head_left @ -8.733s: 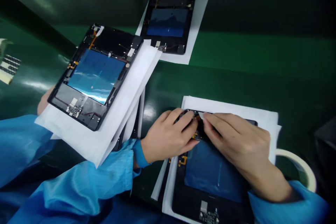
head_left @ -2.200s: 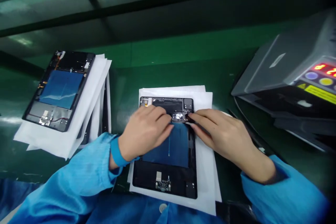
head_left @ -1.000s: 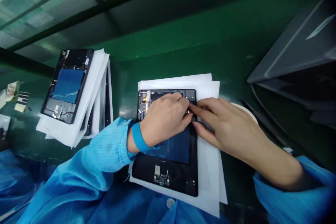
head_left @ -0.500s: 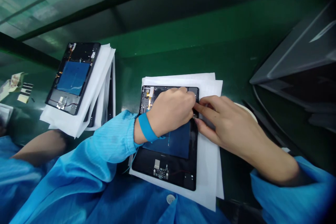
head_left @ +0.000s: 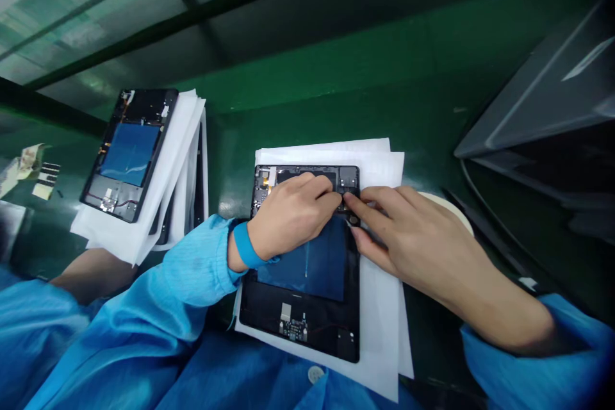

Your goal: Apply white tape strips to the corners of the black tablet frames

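An opened black tablet with a blue panel lies on white sheets in front of me. My left hand, with a blue band at its wrist, is over the tablet's upper part. Its fingers are curled together near the upper right; whatever they pinch is too small to make out. From the right comes my right hand, index fingertip on the tablet beside the left fingertips. Its thumb is apart from the index finger, at the tablet's right edge near a small round part, and nothing shows held in it.
At the left, another opened tablet lies on a stack with white sheets. Another person's arm is below it. A yellowish piece with black strips lies far left. A grey box-like object and a cable are at the right.
My left hand has moved left and slightly down, uncovering the tablet's upper right corner. My right fingertips reach farther over the tablet. The other person's arm has shifted right.
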The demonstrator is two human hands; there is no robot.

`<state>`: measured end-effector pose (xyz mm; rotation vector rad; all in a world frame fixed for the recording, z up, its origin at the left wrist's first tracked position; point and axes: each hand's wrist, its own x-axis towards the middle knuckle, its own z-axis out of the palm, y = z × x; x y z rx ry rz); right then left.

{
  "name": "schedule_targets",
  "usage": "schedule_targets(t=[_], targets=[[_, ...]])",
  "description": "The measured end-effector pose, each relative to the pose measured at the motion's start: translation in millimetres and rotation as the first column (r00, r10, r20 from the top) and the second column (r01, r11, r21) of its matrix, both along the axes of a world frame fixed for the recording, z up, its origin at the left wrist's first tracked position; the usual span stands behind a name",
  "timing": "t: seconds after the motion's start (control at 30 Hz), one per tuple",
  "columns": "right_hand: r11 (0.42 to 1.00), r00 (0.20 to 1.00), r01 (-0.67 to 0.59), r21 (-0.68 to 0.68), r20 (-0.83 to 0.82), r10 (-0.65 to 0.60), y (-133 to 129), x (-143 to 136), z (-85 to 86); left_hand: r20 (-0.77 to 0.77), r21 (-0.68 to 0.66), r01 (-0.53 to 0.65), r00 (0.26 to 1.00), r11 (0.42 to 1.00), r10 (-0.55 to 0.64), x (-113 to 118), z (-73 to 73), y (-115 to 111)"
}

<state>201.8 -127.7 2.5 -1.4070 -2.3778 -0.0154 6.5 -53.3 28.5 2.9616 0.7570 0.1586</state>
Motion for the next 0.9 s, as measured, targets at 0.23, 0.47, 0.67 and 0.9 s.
schedule_targets(t=[0.23, 0.47, 0.67, 0.9], targets=[[1.000, 0.997, 0.021, 0.011, 0.078, -0.022, -3, -3, 3.4, 0.095, 0.002, 0.015, 0.995, 1.000, -0.015, -2, -6.6, 2], [1.000, 0.985, 0.012, 0.019, 0.174, -0.015, -2, -8, 10.9, 0.078, 0.111, 0.069, 0.994, 0.991, -0.078, -4, -4.4, -1], [1.000, 1.000, 0.001, 0.005, 0.027, -0.001, -1, -2, 1.6, 0.016, 0.147, 0.097, 0.995, 0.984, -0.100, -6, 1.7, -7], [1.000, 0.999, -0.015, 0.027, -0.040, 0.016, 1, 0, -3.2, 0.068, 0.172, 0.082, 0.993, 0.982, -0.095, -11, -2.4, -10]])
